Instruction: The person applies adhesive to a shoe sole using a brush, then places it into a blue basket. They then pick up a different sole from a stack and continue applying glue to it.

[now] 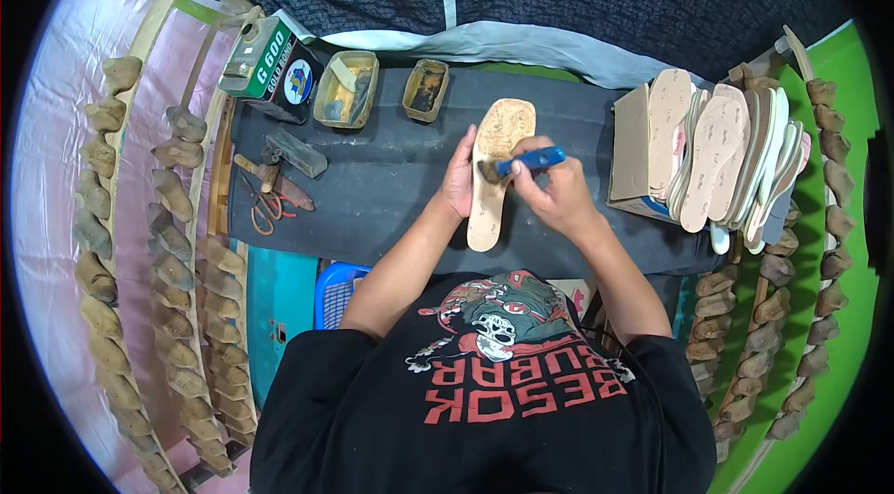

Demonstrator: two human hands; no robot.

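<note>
Shoe lasts (175, 153) flanked a dark table (372, 187). Above its middle I saw a tan insole (487, 205), far half speckled darker. The left hand (458, 181), half-curled, held its edge; the right hand (561, 200) clenched a blue brush (538, 159), bristles touching it. Beyond stood a can (273, 67), a tub (321, 112) holding a pale strip (344, 74), a dark-stained tin (426, 115); rightward, soles (714, 159) crowded a carton (629, 140).

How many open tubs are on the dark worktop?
2. The larger tub stands just right of the Gold Bond can; the smaller tub is further right, apart from it. Any others behind the can would be hidden.
</note>
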